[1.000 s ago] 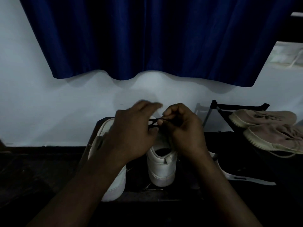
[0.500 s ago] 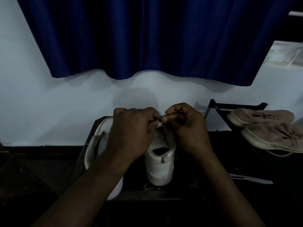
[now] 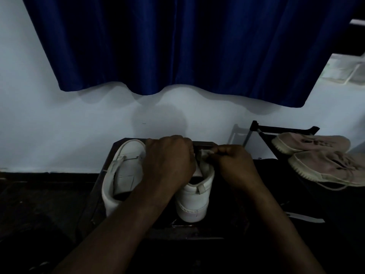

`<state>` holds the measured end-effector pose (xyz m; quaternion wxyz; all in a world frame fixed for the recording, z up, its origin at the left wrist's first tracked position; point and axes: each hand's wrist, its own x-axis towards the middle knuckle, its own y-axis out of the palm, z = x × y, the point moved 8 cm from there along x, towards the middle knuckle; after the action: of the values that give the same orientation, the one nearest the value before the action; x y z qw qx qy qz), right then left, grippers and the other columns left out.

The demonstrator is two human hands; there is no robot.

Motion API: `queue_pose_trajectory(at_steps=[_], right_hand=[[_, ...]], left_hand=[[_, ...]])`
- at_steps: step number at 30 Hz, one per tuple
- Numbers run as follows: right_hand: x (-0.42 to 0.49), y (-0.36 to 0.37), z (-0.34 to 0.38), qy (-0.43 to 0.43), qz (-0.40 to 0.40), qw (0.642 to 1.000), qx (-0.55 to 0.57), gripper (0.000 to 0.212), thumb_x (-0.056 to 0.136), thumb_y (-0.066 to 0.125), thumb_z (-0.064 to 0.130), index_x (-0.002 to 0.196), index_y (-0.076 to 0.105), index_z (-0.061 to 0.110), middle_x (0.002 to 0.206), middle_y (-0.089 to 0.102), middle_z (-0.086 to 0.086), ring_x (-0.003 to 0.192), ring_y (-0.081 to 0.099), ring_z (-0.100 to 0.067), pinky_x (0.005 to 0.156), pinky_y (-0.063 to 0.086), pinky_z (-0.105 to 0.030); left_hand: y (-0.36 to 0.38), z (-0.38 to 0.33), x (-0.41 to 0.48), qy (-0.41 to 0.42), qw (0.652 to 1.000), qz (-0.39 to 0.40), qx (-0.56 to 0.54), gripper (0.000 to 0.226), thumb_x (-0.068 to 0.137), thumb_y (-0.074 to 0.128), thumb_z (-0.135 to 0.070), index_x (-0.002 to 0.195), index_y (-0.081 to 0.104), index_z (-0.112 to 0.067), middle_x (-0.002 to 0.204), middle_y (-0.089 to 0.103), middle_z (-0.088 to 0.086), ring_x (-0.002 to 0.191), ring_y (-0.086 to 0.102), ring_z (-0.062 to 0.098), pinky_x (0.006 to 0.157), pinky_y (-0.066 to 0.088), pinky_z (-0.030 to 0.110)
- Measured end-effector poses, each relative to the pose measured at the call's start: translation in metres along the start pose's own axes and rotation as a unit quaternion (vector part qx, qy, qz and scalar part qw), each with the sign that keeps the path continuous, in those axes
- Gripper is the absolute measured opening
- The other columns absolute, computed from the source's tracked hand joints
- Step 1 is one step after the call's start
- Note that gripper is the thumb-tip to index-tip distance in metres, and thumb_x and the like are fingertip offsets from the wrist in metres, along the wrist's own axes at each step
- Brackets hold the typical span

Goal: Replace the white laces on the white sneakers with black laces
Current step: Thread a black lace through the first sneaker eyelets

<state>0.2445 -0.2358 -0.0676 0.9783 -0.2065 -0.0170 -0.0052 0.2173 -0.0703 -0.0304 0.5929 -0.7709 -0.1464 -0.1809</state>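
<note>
Dim, underexposed and bluish throughout. The pale wall (image 3: 59,135) is the brightest surface, with a lit patch at 2 o'clock; the curtain (image 3: 177,46) casts a soft scalloped shadow along it. From 5 to 9 o'clock the picture sinks to near black. Detail is soft and smeary, and straight lines bow toward the corners.

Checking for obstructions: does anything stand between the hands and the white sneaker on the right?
Nothing visible does. The left hand and right hand are both at the top of that sneaker; the other white sneaker sits beside it, to its left.
</note>
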Motion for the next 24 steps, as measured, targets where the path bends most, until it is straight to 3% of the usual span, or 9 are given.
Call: queue_pose_trajectory(at_steps=[2, 5, 8, 12, 19, 24], right_hand=[[-0.001, 0.004, -0.008, 0.065, 0.026, 0.991, 0.113, 0.014, 0.087, 0.073, 0.002, 0.080, 0.082, 0.009, 0.084, 0.079, -0.012, 0.086, 0.077, -0.033, 0.071, 0.062, -0.035], [-0.001, 0.008, -0.011, 0.104, 0.058, 0.975, 0.185, 0.016, 0.089, 0.066, -0.008, 0.087, 0.079, 0.001, 0.090, 0.079, -0.019, 0.081, 0.076, -0.030, 0.067, 0.060, -0.034], [0.001, 0.008, -0.014, 0.111, 0.068, 0.969, 0.208, 0.015, 0.090, 0.066, -0.008, 0.089, 0.078, 0.001, 0.089, 0.078, -0.016, 0.078, 0.075, -0.024, 0.064, 0.058, -0.030], [0.003, 0.010, -0.020, 0.122, 0.093, 0.961, 0.229, 0.013, 0.091, 0.064, -0.007, 0.093, 0.075, 0.002, 0.089, 0.076, -0.012, 0.076, 0.073, -0.020, 0.064, 0.059, -0.028], [0.006, 0.013, -0.024, 0.119, 0.112, 0.958, 0.236, 0.009, 0.091, 0.068, -0.003, 0.098, 0.074, 0.000, 0.089, 0.077, -0.011, 0.078, 0.072, -0.020, 0.068, 0.060, -0.028], [0.007, 0.012, -0.024, 0.091, 0.116, 0.963, 0.225, 0.021, 0.090, 0.071, 0.000, 0.107, 0.071, -0.011, 0.104, 0.076, -0.023, 0.090, 0.073, -0.030, 0.085, 0.060, -0.040]], left_hand=[[0.001, 0.001, 0.000, -0.006, 1.000, 0.000, -0.002, 0.015, 0.088, 0.059, -0.035, 0.092, 0.073, -0.032, 0.091, 0.070, -0.006, 0.090, 0.067, 0.022, 0.080, 0.035, 0.036], [0.002, 0.002, -0.001, -0.013, 1.000, -0.006, -0.016, 0.014, 0.088, 0.059, -0.033, 0.090, 0.073, -0.031, 0.091, 0.071, -0.006, 0.089, 0.067, 0.020, 0.082, 0.034, 0.036], [0.001, 0.003, -0.001, -0.016, 0.999, -0.009, -0.037, 0.012, 0.087, 0.060, -0.031, 0.088, 0.073, -0.032, 0.090, 0.071, -0.008, 0.087, 0.067, 0.018, 0.080, 0.030, 0.035], [0.003, 0.000, -0.002, -0.013, 0.998, 0.003, -0.055, 0.014, 0.091, 0.058, -0.033, 0.091, 0.072, -0.033, 0.095, 0.071, -0.010, 0.092, 0.066, 0.015, 0.089, 0.038, 0.039], [0.007, 0.000, -0.002, -0.037, 0.997, 0.011, -0.060, 0.013, 0.087, 0.060, -0.032, 0.085, 0.073, -0.031, 0.088, 0.072, -0.008, 0.089, 0.067, 0.017, 0.092, 0.042, 0.040], [0.009, -0.001, -0.002, -0.055, 0.997, 0.020, -0.041, 0.018, 0.089, 0.056, -0.036, 0.086, 0.072, -0.029, 0.086, 0.072, -0.006, 0.089, 0.066, 0.019, 0.094, 0.042, 0.042]])
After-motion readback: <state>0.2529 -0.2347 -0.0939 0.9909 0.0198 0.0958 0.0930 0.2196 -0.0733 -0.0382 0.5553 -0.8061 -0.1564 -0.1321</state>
